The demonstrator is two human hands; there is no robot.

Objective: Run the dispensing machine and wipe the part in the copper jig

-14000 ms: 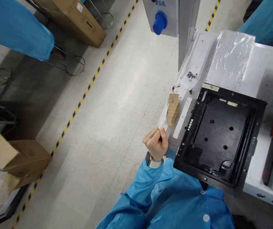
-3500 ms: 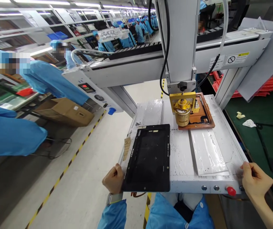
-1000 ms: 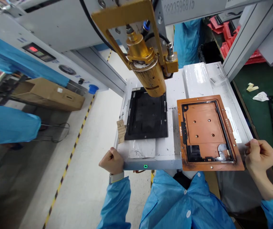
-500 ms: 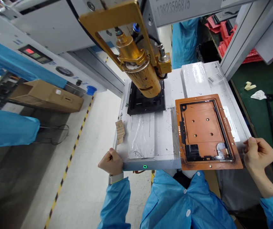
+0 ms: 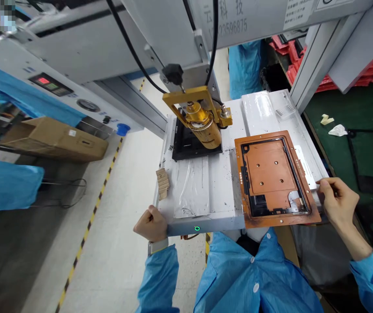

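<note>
My left hand (image 5: 151, 224) is a closed fist against the left front corner of the white machine table (image 5: 220, 204). My right hand (image 5: 340, 200) is curled closed at the table's right edge, beside an orange-brown fixture plate (image 5: 260, 224). A thin black frame (image 5: 258, 206) lies in that plate, with a silvery patch at its lower right corner. Farther back on the left sits a black fixture (image 5: 184, 150). Over it hangs the gold cylindrical press head (image 5: 206, 132), which hides part of it; I cannot tell whether they touch.
A stack of tan pieces (image 5: 162, 183) lies at the table's left edge. Posts and a control panel (image 5: 51, 84) flank the table. Red packets (image 5: 362, 71) and a green work surface (image 5: 368, 143) are on the right. A cardboard box (image 5: 57, 139) stands at left; a blue-clothed person (image 5: 245, 69) is behind.
The gold press head has come down toward the black fixture. Both hands keep their places at the table's edges, while the camera view has shifted slightly.
</note>
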